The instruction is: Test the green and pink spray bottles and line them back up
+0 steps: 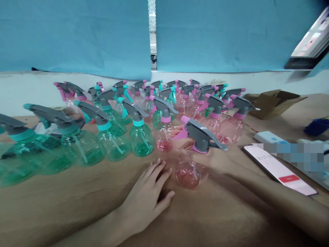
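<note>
My right hand [213, 157] is wrapped round the neck of a clear pink spray bottle [189, 173] with a grey trigger head [203, 135]; the bottle stands upright on the brown table [77, 206]. Just left of that bottle, my left hand [150, 192] lies flat on the table with fingers stretched out, holding nothing. Behind both hands stand several green spray bottles [140, 139] on the left and pink spray bottles [231, 127] on the right, all with grey triggers.
A phone with a white screen [279, 169] lies at the right by a blurred patch. A brown cardboard box [273, 101] sits at the back right, a blue object [317, 126] near it. Blue cloth [77, 34] hangs behind.
</note>
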Available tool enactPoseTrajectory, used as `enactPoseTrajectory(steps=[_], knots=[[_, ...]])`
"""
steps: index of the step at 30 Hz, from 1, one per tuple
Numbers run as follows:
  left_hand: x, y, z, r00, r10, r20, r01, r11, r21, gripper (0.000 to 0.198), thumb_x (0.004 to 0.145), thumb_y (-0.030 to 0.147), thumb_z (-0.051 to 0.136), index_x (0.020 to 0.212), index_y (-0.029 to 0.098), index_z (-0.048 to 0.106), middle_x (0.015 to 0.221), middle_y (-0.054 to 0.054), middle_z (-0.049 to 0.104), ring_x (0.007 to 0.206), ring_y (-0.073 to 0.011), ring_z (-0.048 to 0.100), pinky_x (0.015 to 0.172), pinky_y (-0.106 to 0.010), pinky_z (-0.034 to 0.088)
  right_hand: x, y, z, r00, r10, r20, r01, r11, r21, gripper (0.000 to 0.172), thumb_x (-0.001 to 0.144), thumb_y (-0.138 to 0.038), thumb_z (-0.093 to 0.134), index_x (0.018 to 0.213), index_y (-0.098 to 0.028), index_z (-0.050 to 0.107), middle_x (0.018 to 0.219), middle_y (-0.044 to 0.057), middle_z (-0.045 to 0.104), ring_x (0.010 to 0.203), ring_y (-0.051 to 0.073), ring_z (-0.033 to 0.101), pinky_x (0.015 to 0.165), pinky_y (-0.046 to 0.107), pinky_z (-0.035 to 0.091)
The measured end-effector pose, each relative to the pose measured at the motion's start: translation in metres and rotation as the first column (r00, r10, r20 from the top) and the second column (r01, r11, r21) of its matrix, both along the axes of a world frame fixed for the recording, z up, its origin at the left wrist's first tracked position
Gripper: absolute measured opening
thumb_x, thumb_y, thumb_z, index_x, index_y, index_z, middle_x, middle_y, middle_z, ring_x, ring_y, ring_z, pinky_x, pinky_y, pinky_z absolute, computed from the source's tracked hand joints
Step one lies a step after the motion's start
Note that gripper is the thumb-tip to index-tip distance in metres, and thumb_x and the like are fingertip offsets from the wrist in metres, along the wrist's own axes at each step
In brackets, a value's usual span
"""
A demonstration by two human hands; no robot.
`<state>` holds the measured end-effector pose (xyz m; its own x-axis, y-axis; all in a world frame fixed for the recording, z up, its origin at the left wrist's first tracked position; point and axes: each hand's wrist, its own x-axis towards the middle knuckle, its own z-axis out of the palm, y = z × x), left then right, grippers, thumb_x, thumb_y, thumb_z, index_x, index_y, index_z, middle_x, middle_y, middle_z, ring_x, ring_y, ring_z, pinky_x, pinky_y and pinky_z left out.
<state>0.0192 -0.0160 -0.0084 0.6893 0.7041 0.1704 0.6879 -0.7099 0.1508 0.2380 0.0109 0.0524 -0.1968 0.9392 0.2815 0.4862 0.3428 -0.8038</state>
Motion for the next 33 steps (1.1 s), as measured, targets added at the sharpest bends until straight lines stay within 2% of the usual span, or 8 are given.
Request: enactPoseTrajectory(steps=[11, 15, 20, 25, 28, 30, 33], knots=[[0.000, 0.000, 0.000, 1.000, 0.003, -0.027, -0.003, 1.000, 0.006, 0.049, 0.093, 0.041, 0.046, 0.134, 0.015, 0.043, 0.144, -0.013, 0.037, 0.134, -0.0291, 0.029, 0.105, -0.049, 0.031, -0.001, 0.000, 0.002, 0.999, -0.011, -0.047, 0.010, 0.999, -0.036, 0.010, 0.071, -0.033, 0.057, 0.064, -0.025, 0.057, 0.070, 0.000, 0.069, 0.071, 0.018, 0.065, 0.069, 0.031, 0.053], [0.000, 0.000, 0.001, 1.000, 0.002, -0.016, -0.002, 1.000, 0.013, 0.048, 0.093, 0.041, 0.047, 0.134, 0.017, 0.044, 0.144, -0.012, 0.038, 0.133, -0.0284, 0.030, 0.105, -0.048, 0.031, 0.000, 0.000, 0.000, 0.998, -0.009, -0.057, 0.005, 0.998, -0.070, 0.005, 0.069, -0.027, 0.057, 0.066, -0.024, 0.059, 0.073, 0.000, 0.069, 0.070, 0.018, 0.065, 0.067, 0.031, 0.053], [0.001, 0.000, 0.001, 1.000, 0.004, -0.001, -0.004, 1.000, 0.007, 0.048, 0.092, 0.041, 0.049, 0.133, 0.017, 0.044, 0.143, -0.011, 0.039, 0.133, -0.0290, 0.031, 0.104, -0.048, 0.032, 0.001, 0.001, -0.002, 0.999, -0.015, -0.048, 0.012, 0.999, -0.052, 0.005, 0.069, -0.029, 0.058, 0.066, -0.026, 0.059, 0.069, 0.000, 0.068, 0.067, 0.019, 0.064, 0.065, 0.032, 0.052], [0.000, -0.001, 0.000, 1.000, 0.003, 0.002, -0.003, 1.000, -0.001, 0.048, 0.092, 0.040, 0.048, 0.134, 0.017, 0.044, 0.144, -0.012, 0.038, 0.133, -0.0292, 0.030, 0.105, -0.049, 0.031, -0.001, 0.000, 0.004, 0.999, -0.022, -0.039, 0.018, 0.995, -0.094, 0.012, 0.068, -0.036, 0.056, 0.064, -0.024, 0.054, 0.070, 0.001, 0.067, 0.068, 0.018, 0.064, 0.065, 0.032, 0.052], [-0.001, -0.001, 0.000, 1.000, 0.000, 0.005, 0.000, 1.000, -0.004, 0.049, 0.092, 0.040, 0.048, 0.134, 0.015, 0.044, 0.144, -0.013, 0.038, 0.133, -0.0302, 0.030, 0.105, -0.049, 0.031, -0.001, -0.001, 0.008, 0.999, -0.020, -0.050, 0.013, 0.990, -0.140, 0.007, 0.065, -0.030, 0.053, 0.067, -0.024, 0.052, 0.072, 0.001, 0.067, 0.064, 0.017, 0.063, 0.058, 0.030, 0.051], [-0.001, -0.001, 0.000, 1.000, -0.004, 0.015, 0.004, 1.000, -0.005, 0.049, 0.092, 0.040, 0.048, 0.134, 0.015, 0.044, 0.144, -0.013, 0.038, 0.133, -0.0306, 0.030, 0.105, -0.050, 0.031, -0.002, -0.001, 0.009, 0.998, -0.054, -0.037, 0.051, 0.994, -0.095, 0.005, 0.063, -0.027, 0.053, 0.067, -0.025, 0.054, 0.070, -0.001, 0.067, 0.061, 0.017, 0.063, 0.055, 0.029, 0.050], [0.000, -0.001, -0.001, 1.000, -0.005, 0.013, 0.005, 1.000, -0.010, 0.049, 0.093, 0.040, 0.047, 0.135, 0.015, 0.043, 0.144, -0.013, 0.037, 0.134, -0.0302, 0.029, 0.105, -0.050, 0.031, -0.002, -0.003, 0.010, 0.988, -0.156, 0.002, 0.156, 0.987, 0.042, 0.004, 0.061, -0.029, 0.057, 0.061, -0.026, 0.053, 0.064, -0.001, 0.065, 0.061, 0.018, 0.062, 0.056, 0.030, 0.051]])
